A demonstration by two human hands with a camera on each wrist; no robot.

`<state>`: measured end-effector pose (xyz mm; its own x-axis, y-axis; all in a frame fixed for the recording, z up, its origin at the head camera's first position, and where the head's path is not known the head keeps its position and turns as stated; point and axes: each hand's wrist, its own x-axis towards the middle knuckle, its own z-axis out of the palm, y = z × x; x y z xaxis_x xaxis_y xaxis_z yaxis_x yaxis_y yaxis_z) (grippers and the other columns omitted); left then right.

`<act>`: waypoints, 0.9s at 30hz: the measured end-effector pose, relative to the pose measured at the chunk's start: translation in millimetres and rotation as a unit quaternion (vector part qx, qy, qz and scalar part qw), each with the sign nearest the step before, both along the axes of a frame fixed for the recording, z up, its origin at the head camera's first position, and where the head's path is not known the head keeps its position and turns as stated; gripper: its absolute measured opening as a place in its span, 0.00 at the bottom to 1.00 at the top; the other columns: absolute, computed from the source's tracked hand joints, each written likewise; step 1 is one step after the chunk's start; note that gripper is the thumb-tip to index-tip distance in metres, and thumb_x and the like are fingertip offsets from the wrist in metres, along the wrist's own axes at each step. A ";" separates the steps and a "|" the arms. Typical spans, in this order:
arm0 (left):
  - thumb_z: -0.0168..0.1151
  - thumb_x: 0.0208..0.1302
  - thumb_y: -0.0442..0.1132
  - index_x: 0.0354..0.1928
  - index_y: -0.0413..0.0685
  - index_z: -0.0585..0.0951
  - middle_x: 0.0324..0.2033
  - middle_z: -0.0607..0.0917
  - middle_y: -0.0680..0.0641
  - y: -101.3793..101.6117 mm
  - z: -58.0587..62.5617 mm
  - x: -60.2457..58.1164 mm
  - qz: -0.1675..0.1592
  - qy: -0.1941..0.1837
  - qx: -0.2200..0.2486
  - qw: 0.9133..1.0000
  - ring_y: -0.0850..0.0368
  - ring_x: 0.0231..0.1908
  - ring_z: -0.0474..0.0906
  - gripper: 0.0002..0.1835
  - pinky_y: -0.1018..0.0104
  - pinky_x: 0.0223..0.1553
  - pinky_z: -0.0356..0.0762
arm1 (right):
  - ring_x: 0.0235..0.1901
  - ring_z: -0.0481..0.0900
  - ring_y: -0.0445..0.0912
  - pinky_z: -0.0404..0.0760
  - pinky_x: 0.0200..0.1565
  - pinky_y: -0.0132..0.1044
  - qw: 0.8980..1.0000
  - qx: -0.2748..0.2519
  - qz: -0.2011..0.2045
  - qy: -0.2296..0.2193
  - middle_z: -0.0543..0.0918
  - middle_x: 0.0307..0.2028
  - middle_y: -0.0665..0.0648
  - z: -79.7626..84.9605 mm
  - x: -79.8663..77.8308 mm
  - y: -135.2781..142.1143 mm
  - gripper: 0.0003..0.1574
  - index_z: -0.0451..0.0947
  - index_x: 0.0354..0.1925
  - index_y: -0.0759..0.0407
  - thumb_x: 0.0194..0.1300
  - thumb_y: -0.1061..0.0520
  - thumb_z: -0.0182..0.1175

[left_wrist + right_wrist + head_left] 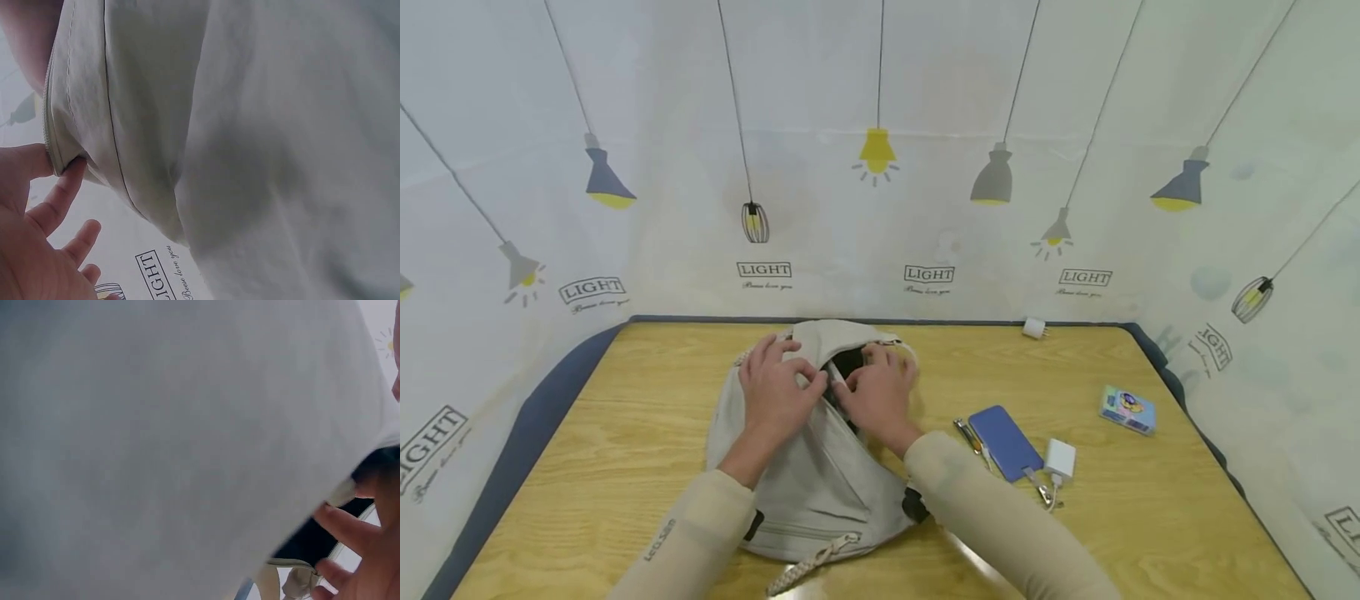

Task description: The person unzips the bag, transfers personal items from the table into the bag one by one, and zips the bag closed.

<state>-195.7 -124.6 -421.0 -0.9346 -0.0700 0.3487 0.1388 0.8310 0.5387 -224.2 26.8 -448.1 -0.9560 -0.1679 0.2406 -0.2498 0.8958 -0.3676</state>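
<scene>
Grey backpack (805,500) lies on the wooden table (617,442), its mouth (850,362) gaping on a dark inside. Left hand (777,385) pinches the zippered edge (47,125) between thumb and forefinger, remaining fingers spread; right hand (880,392), at the same opening, has thumb and forefinger clamped on the fabric rim. Right of the bag: blue slab (1006,442), white charger (1060,458) just beside it, small printed box (1127,409) farther off.

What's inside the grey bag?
The open grey bag shows a dark interior; front fabric and the right hand cover the rest, so any contents cannot be told.
</scene>
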 end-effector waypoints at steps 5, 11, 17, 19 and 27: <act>0.63 0.59 0.46 0.21 0.49 0.84 0.58 0.78 0.43 -0.1 0.3 0.0 0.001 0.000 0.002 1.000 0.43 0.72 0.55 0.13 0.37 0.69 0.45 | 0.65 0.64 0.54 0.55 0.64 0.63 0.997 0.064 0.008 -0.041 0.75 0.61 0.55 0.7 2.9 -0.7 0.24 0.89 0.24 0.47 0.66 0.37 0.56; 0.63 0.59 0.47 0.21 0.50 0.84 0.58 0.78 0.44 0.8 0.9 -0.2 0.004 0.000 0.002 1.000 0.44 0.71 0.55 0.13 0.37 0.69 0.45 | 0.67 0.63 0.55 0.54 0.65 0.66 0.992 0.094 0.038 -0.076 0.74 0.62 0.56 -1.8 5.7 -0.6 0.21 0.89 0.28 0.47 0.66 0.39 0.57; 0.63 0.59 0.46 0.20 0.50 0.84 0.58 0.78 0.44 -0.2 1.1 -0.4 0.006 0.000 0.002 1.000 0.44 0.72 0.55 0.13 0.37 0.69 0.45 | 0.70 0.58 0.57 0.51 0.66 0.68 0.984 0.095 0.097 -0.112 0.74 0.64 0.56 -2.4 5.1 3.3 0.16 0.89 0.35 0.45 0.66 0.43 0.57; 0.63 0.59 0.46 0.20 0.50 0.84 0.58 0.78 0.44 -0.9 0.8 -0.7 0.005 0.002 0.003 1.000 0.43 0.72 0.55 0.13 0.37 0.69 0.45 | 0.71 0.57 0.57 0.50 0.67 0.69 0.980 0.099 0.119 -0.125 0.73 0.65 0.57 -1.4 3.6 5.7 0.15 0.89 0.38 0.44 0.65 0.45 0.56; 0.63 0.60 0.47 0.21 0.51 0.85 0.58 0.77 0.44 -2.2 0.6 -0.5 0.006 -0.001 0.001 1.000 0.44 0.72 0.54 0.13 0.36 0.69 0.44 | 0.75 0.49 0.58 0.47 0.68 0.68 0.967 0.117 0.162 -0.159 0.64 0.71 0.57 3.0 2.6 12.8 0.16 0.87 0.45 0.43 0.58 0.53 0.61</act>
<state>-196.2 -126.9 -420.4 -0.9346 -0.0815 0.3462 0.1281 0.8309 0.5415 -221.6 39.6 -445.1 -0.8637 -0.4849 -0.1374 -0.4386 0.8574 -0.2692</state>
